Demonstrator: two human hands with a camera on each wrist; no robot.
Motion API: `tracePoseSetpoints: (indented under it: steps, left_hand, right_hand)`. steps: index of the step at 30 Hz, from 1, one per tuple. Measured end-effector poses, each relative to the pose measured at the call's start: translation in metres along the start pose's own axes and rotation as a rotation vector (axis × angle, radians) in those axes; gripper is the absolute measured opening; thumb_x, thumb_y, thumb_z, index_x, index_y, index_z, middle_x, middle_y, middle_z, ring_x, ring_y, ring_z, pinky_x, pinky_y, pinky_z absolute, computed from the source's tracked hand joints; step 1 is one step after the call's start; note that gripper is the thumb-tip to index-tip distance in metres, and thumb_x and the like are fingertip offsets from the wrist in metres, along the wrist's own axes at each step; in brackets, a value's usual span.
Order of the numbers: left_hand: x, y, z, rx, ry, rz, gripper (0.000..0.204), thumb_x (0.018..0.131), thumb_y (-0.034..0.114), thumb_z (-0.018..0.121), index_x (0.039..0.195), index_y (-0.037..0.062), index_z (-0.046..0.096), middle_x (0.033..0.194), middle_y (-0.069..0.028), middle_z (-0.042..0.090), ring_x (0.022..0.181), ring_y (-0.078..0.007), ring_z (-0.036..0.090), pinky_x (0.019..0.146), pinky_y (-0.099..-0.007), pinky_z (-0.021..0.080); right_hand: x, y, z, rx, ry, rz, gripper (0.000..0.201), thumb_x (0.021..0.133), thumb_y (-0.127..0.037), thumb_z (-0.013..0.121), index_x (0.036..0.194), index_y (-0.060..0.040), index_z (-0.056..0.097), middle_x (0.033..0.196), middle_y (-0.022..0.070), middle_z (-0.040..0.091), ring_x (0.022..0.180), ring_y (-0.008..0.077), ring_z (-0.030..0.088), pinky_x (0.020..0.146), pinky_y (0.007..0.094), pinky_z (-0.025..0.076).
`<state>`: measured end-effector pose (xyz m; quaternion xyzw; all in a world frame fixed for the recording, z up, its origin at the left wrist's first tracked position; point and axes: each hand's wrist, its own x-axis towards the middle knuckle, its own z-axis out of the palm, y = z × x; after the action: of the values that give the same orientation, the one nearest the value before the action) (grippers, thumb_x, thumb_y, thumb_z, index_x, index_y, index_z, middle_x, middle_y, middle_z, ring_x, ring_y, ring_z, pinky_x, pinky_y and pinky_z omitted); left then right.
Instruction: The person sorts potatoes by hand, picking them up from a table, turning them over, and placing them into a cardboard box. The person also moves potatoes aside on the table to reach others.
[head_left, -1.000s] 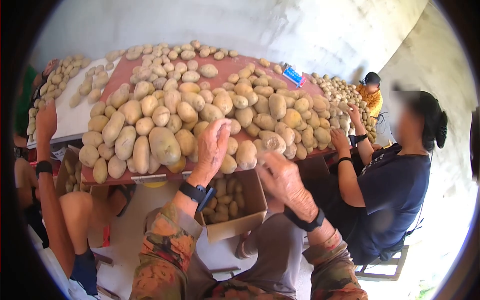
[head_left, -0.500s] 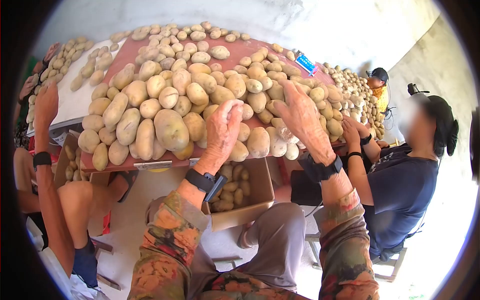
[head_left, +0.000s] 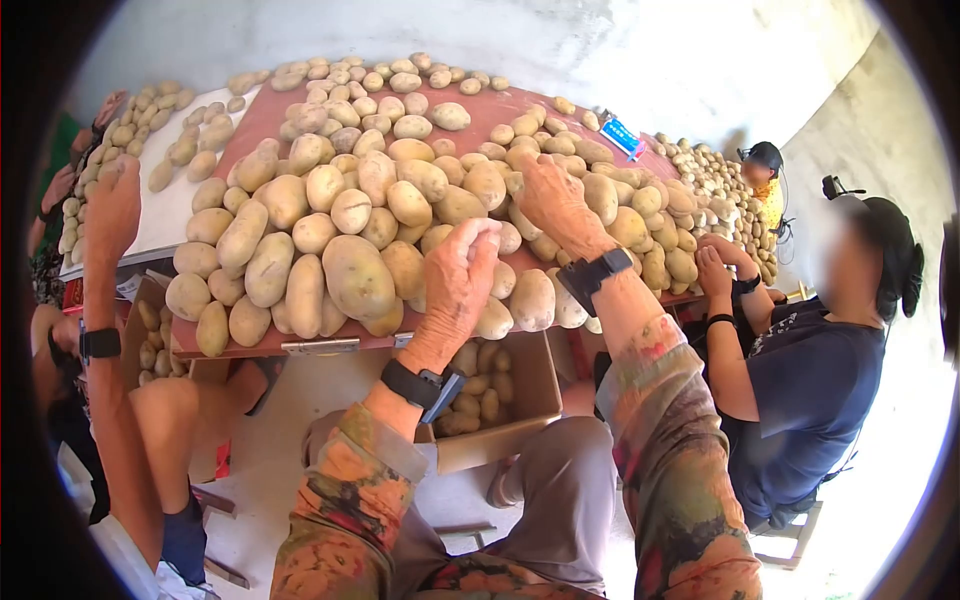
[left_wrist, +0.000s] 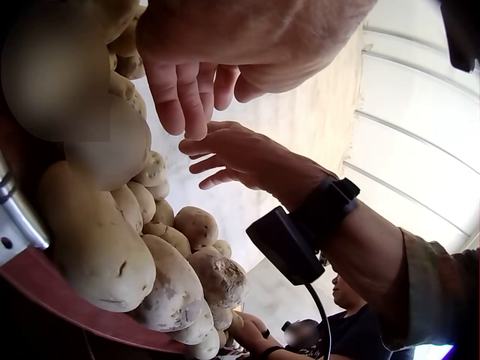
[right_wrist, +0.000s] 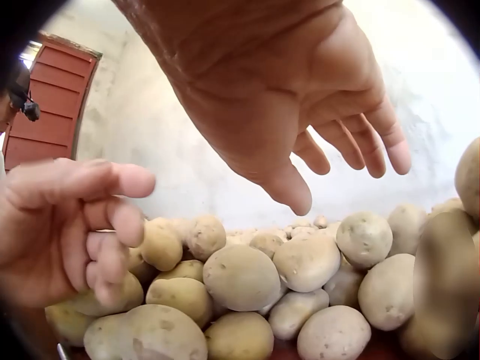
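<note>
A broad heap of potatoes (head_left: 355,275) covers the table's near half. My left hand (head_left: 462,285) hovers at the heap's front edge, fingers loosely bent and nothing in them. In the left wrist view this left hand (left_wrist: 255,45) hangs above the large potatoes, its fingertips pointing down. Farther forward, my right hand (head_left: 555,205) reaches over the middle of the heap. The right wrist view shows the right hand (right_wrist: 300,105) with spread, relaxed fingers above the potatoes (right_wrist: 241,277), a gap beneath the fingertips.
Below the table edge stands a cardboard box (head_left: 500,445) partly filled with potatoes. A person in a dark shirt (head_left: 820,370) sits at the right, hands at the heap. Another person's arm (head_left: 110,300) reaches in at the left. A blue-and-white packet (head_left: 622,137) lies at the back.
My right hand has gone from the table's front edge forward over the heap, then slightly left. The left hand has stayed near the front edge.
</note>
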<state>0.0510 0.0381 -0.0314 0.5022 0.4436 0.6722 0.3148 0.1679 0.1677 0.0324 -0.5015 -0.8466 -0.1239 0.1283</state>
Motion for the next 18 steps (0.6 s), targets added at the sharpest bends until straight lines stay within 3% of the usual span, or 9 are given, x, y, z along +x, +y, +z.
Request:
tracePoseSetpoints:
  steps: [5, 11, 14, 17, 18]
  left_hand:
    - [0.002, -0.004, 0.002, 0.019, 0.010, 0.018, 0.021, 0.095, 0.019, 0.056, 0.107, 0.0030, 0.064, 0.081, -0.0055, 0.065, 0.070, -0.0123, 0.065, 0.064, -0.0259, 0.050]
    - [0.005, -0.003, 0.000, 0.058, 0.017, 0.016, 0.022, 0.095, 0.020, 0.055, 0.104, 0.0018, 0.065, 0.080, -0.0058, 0.066, 0.069, -0.0125, 0.064, 0.064, -0.0260, 0.050]
    - [0.006, -0.005, 0.001, 0.050, 0.028, 0.010, 0.022, 0.096, 0.020, 0.055, 0.103, 0.0010, 0.065, 0.081, -0.0061, 0.066, 0.069, -0.0123, 0.064, 0.064, -0.0262, 0.051]
    - [0.005, -0.004, 0.001, 0.018, 0.014, 0.004, 0.022, 0.096, 0.020, 0.055, 0.103, 0.0011, 0.065, 0.082, -0.0062, 0.066, 0.068, -0.0122, 0.064, 0.064, -0.0262, 0.051]
    - [0.005, -0.004, 0.002, 0.027, 0.013, 0.018, 0.022, 0.096, 0.020, 0.055, 0.103, 0.0012, 0.065, 0.082, -0.0061, 0.066, 0.068, -0.0121, 0.064, 0.064, -0.0261, 0.051]
  right_hand:
    - [0.014, 0.011, 0.025, -0.069, -0.138, -0.027, 0.021, 0.086, -0.009, 0.052, 0.106, -0.0027, 0.057, 0.103, 0.0207, 0.064, 0.099, 0.0384, 0.062, 0.082, 0.0467, 0.051]
    - [0.019, 0.027, 0.051, -0.012, -0.065, -0.036, 0.021, 0.086, -0.007, 0.051, 0.107, -0.0058, 0.057, 0.103, 0.0212, 0.064, 0.102, 0.0398, 0.061, 0.083, 0.0475, 0.051]
    - [0.021, 0.028, 0.041, 0.088, -0.143, 0.039, 0.022, 0.085, -0.007, 0.052, 0.107, -0.0026, 0.054, 0.097, 0.0249, 0.064, 0.099, 0.0402, 0.061, 0.082, 0.0495, 0.050]
    - [0.016, 0.027, 0.011, 0.187, -0.095, 0.100, 0.021, 0.087, -0.008, 0.048, 0.107, -0.0035, 0.057, 0.100, 0.0241, 0.064, 0.096, 0.0409, 0.062, 0.079, 0.0489, 0.051]
    - [0.010, 0.026, -0.005, 0.213, -0.089, 0.044, 0.023, 0.087, -0.009, 0.051, 0.108, -0.0030, 0.057, 0.099, 0.0243, 0.064, 0.096, 0.0405, 0.062, 0.079, 0.0476, 0.050]
